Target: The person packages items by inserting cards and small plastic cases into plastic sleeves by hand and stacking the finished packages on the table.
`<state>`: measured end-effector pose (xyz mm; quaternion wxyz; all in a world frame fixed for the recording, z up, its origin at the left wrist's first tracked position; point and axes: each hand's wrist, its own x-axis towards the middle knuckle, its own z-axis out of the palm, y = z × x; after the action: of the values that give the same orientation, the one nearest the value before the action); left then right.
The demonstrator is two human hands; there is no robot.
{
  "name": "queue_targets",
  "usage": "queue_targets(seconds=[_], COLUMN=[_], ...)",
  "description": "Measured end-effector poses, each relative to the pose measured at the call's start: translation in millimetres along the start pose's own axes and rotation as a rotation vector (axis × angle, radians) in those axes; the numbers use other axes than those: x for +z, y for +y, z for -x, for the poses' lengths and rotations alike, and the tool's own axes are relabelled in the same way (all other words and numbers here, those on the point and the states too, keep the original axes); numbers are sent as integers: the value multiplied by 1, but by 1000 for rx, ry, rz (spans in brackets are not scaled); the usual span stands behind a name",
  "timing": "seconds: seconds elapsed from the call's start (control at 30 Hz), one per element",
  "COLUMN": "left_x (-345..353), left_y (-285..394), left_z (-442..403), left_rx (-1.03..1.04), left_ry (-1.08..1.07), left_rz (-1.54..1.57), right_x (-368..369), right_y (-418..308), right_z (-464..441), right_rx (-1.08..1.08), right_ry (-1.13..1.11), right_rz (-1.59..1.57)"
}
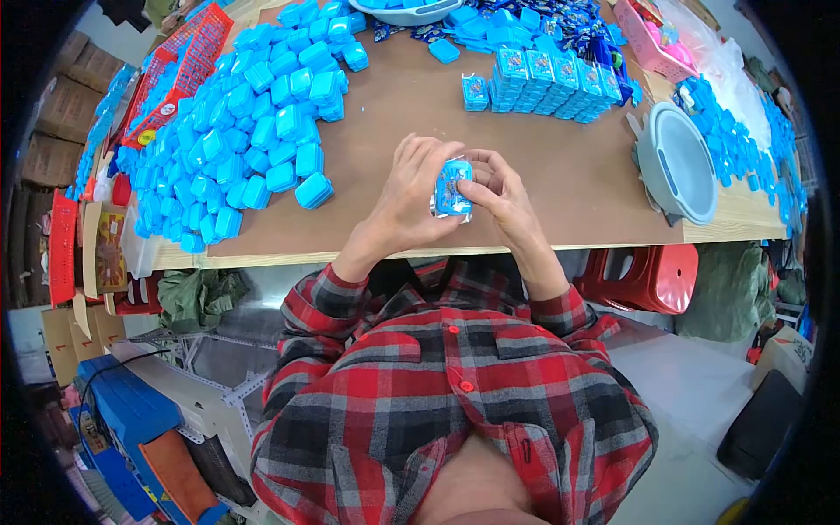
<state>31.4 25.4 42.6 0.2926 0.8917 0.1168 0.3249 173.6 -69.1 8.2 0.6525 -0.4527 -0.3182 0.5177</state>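
Above the table's near edge, a small blue plastic box (452, 187) with a printed front sits between my hands, clear wrapping showing at its lower edge. My left hand (409, 192) is closed around its left side, fingers curled over the top. On the other side, my right hand (506, 199) grips it with the thumb pressed on the printed face; some of its fingertips are hidden behind the box. Ahead to the right, stacked printed blue boxes (551, 83) stand in rows, and a single wrapped box (474, 92) is beside them. Plain blue boxes (254, 131) lie heaped to the left.
A red basket (188, 52) stands at the far left and a pink basket (652, 39) at the far right. One grey-blue basin (678, 166) tilts near the right table edge. Dark blue packets (577, 26) lie at the back. A red stool (652, 278) is below the table (394, 236).
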Motion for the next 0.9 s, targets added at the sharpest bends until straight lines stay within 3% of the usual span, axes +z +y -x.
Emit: queue_targets(seconds=[0.53,0.7,0.9], left_x=[0,3,36], left_y=[-8,-57,-128], left_z=[-11,-47,-106], left_rx=[67,-103,-118], left_ry=[-100,-90,-27], left_rz=[-144,-17,-15], right_x=[-10,-24,-32], right_y=[2,14,17], right_z=[1,-4,2], right_rx=[11,22,-7], right_ry=[64,171,198], right_rz=[30,-164,-133])
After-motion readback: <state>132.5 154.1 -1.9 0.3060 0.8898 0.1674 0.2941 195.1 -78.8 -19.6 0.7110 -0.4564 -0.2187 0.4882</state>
